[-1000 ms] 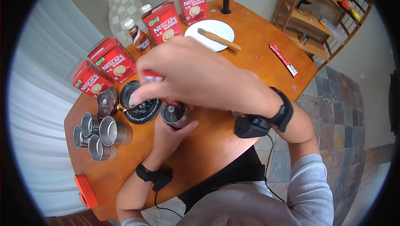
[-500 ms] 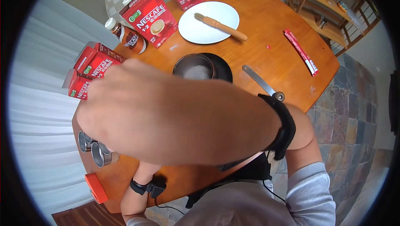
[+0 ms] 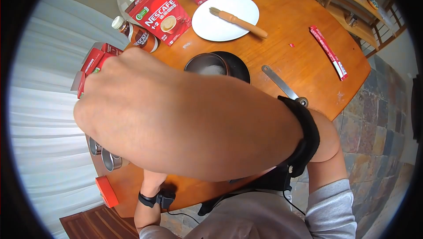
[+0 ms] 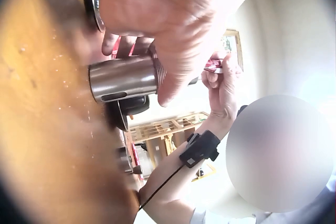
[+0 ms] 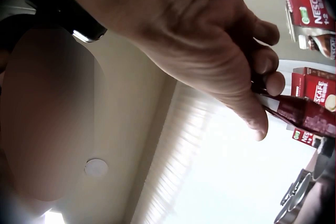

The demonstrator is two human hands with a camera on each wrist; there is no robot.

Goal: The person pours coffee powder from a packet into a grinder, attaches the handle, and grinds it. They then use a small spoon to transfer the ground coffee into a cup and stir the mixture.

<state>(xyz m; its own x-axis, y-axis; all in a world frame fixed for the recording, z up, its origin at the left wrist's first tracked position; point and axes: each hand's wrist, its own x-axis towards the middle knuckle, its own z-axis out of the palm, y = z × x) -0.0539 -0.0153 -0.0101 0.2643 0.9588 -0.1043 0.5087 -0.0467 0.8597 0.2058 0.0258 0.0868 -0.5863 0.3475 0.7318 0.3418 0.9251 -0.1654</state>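
Note:
In the left wrist view, my left hand (image 4: 157, 19) grips a steel hand coffee grinder (image 4: 123, 79), its fingers and thumb curled round the ridged upper part. The grinder stands upright, close over the table. My right hand (image 5: 210, 50) is raised above it and pinches a red coffee stick sachet (image 5: 304, 113) between thumb and fingers, the sachet pointing down. In the head view my right forearm (image 3: 198, 124) covers the grinder, the sachet and most of my left hand. The crank handle (image 3: 280, 82) lies apart on the table.
A dark bowl (image 3: 194, 65), a white plate (image 3: 207, 27) with a wooden-handled brush (image 3: 242, 23) and another red stick sachet (image 3: 328, 52) are farther back. Nescafe boxes (image 3: 165, 14) and a bottle (image 3: 143, 38) line the far left edge; metal cups (image 3: 111, 160) stand left.
My right hand has risen from just over the grinder towards the head camera, with the sachet, and its arm now hides the grinder. The head view has shifted, bringing the bowl and crank handle into sight.

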